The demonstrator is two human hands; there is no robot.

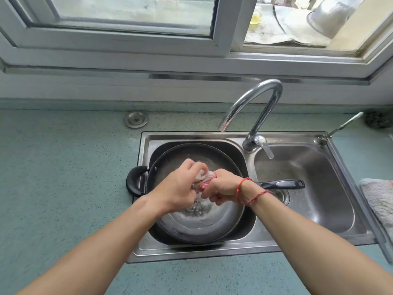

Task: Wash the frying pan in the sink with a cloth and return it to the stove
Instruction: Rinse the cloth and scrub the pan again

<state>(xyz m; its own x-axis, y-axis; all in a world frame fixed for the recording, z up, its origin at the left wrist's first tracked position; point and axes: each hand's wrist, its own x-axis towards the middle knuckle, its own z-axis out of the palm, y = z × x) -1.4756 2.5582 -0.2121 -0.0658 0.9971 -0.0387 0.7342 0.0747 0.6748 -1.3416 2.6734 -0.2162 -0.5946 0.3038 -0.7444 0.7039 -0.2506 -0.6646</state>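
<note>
A dark frying pan (212, 226) lies in the left basin of the steel sink (191, 253), its long black handle (280, 184) reaching over the right basin and a short black helper handle (134, 180) over the left rim. Above the pan, my left hand (180, 186) and my right hand (221, 188) both grip a twisted pink-and-white cloth (205, 178). Water runs from the cloth into the pan, where it pools.
A chrome tap (255, 107) arches over the sink's back edge with its spout above the left basin. The right basin (314, 188) holds only a drain strainer. A grey cloth (380, 196) lies on the counter at the right. A window sill runs behind.
</note>
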